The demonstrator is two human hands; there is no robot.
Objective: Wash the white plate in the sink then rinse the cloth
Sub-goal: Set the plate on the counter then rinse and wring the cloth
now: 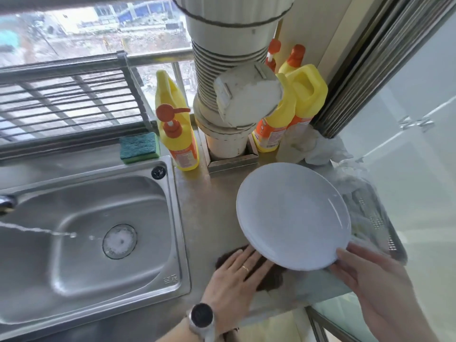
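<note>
A white plate is tilted up over the steel counter, to the right of the sink. My right hand grips its near right rim, thumb on top. My left hand lies flat with straight fingers on a dark brown cloth on the counter, just under the plate's near edge. Water runs from the tap at the left edge into the sink, toward the drain.
A green sponge sits behind the sink. Yellow detergent bottles stand beside a big ribbed duct pipe. A metal tray with plastic wrap lies to the right of the plate. The counter's edge runs right below my hands.
</note>
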